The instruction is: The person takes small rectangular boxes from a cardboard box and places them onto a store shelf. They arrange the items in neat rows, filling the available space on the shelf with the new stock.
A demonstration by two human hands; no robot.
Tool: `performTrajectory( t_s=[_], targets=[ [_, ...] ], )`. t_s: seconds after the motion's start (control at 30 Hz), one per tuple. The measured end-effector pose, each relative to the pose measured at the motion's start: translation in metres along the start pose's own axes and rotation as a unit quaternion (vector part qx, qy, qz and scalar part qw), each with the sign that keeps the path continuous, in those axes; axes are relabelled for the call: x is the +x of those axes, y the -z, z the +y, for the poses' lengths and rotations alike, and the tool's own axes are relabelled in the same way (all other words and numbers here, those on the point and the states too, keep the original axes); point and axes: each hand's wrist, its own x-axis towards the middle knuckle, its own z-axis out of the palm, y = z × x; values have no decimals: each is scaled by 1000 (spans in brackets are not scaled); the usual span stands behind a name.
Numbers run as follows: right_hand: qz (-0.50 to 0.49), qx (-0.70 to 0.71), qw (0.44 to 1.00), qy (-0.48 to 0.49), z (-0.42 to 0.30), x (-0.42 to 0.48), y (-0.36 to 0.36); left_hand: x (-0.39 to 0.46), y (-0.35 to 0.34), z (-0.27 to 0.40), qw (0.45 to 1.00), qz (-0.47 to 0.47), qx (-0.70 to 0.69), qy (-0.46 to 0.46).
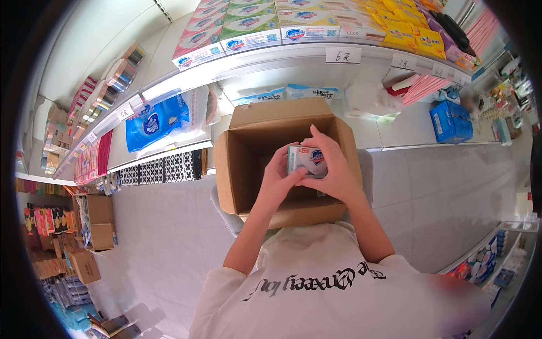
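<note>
A small white soap box (308,160) with a blue shield logo is held between both hands, above an open cardboard carton (254,156). My left hand (279,167) grips its left side, the thumb across the lower front. On the right side my right hand (332,165) holds it, the index finger raised above the top edge. The carton's flaps are folded outward, and it rests on a grey chair (367,169). Shadow and my hands hide most of the carton's inside.
An upper shelf (254,63) bears stacked Safeguard soap boxes (250,23) and yellow packets (398,36). On the lower shelf lie a blue packet (156,120), a white plastic bag (372,101) and a blue box (451,122). More cardboard boxes (100,216) stand at the left.
</note>
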Motion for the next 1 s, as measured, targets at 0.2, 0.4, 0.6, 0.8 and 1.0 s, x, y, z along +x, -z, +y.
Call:
performTrajectory(
  t_s=[0.2,0.4,0.6,0.8,1.0],
  targets=[
    [-7,14,1000,-2,7,2,23,-2,23,2,991,52,-119,15],
    [-23,-65,995,73,0,22,12,-4,34,17,989,58,-134,-30],
    [19,-202,949,242,-35,81,-2,4,67,66,982,80,-35,-169],
    [64,-209,897,383,-93,181,-19,27,116,138,901,195,123,-367],
    [65,-169,919,350,-123,283,-27,77,143,188,677,394,395,-479]
  ],
)
